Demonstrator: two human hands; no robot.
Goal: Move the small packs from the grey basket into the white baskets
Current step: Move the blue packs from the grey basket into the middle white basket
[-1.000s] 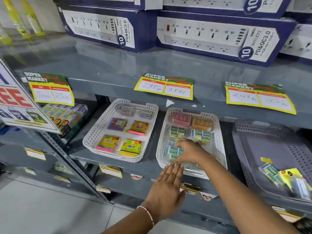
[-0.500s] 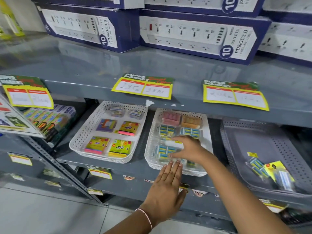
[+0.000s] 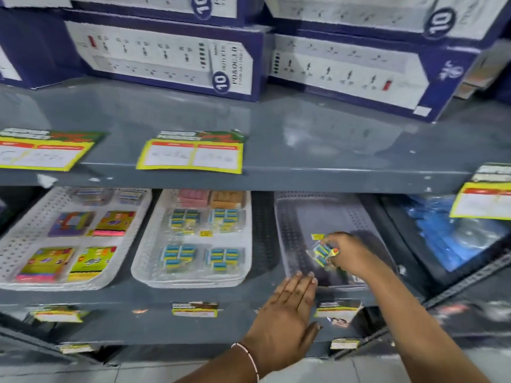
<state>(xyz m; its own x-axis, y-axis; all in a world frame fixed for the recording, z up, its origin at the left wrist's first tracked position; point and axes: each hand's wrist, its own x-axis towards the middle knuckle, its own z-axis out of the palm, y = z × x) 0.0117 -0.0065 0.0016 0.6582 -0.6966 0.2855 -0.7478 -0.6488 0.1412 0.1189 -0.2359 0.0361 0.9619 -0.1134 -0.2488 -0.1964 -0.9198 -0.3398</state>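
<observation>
Pinching a small clear pack of blue-and-yellow pieces [image 3: 322, 251], the right hand [image 3: 349, 254] sits inside the grey basket [image 3: 293, 217], fingers curled closed around the pack's right end. The pack rests low in the basket, near its front half, with a small yellow tag [image 3: 317, 236] just beside it toward the back. Whether a second pack lies under the hand cannot be told — the picture is blurred there.

The left hand [image 3: 287, 319] lies flat and open, palm down, on the front edge of the grey shelf [image 3: 154, 299], its fingertips [image 3: 298, 275] touching the grey basket's front rim. A thin bracelet [image 3: 249, 355] circles that wrist.

To the left of the grey basket stands a white basket [image 3: 146, 261] holding four blue-and-yellow packs in two rows, with a pink pack [image 3: 192, 197] and an orange pack [image 3: 228, 199] at the back. Further left a second white basket [image 3: 16, 244] carries flat colourful cards — yellow, green, purple — and clear packs behind them.

Yellow price labels [image 3: 190, 154] hang along the edge of the shelf above, where blue-and-white boxes [image 3: 166, 56] printed with socket strips are stacked. To the right of the grey basket sits a dark tray [image 3: 409, 244] with something blue inside.
</observation>
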